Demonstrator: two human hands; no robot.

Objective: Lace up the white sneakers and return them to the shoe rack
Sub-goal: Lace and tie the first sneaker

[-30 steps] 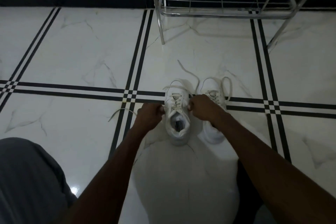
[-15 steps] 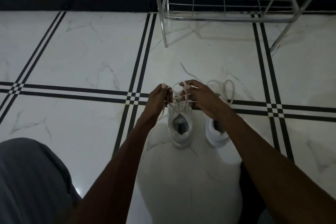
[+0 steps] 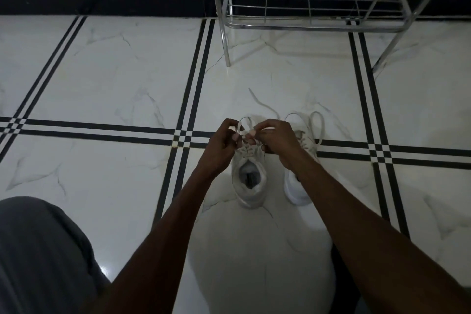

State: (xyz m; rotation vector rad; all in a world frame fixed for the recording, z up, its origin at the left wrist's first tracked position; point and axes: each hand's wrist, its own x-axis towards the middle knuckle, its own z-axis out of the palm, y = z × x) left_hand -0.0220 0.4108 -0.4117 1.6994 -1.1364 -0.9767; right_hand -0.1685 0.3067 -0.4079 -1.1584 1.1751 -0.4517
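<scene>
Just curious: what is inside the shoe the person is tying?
Inside the left shoe only a pale lining and a dark patch at the bottom show. The toe end is hidden under the laces and both hands.

The hands (image 3: 251,140) hide the near sneaker's (image 3: 251,181) toe and the knot, so how the lace (image 3: 244,122) crosses there cannot be told. The right forearm covers part of the far sneaker (image 3: 298,191), and beyond the hands the rack (image 3: 305,25) is cut off by the top edge.

Glossy marble-look floor (image 3: 127,79), shiny metal shoe rack (image 3: 305,25), seemingly matt white sneakers (image 3: 251,186)
</scene>
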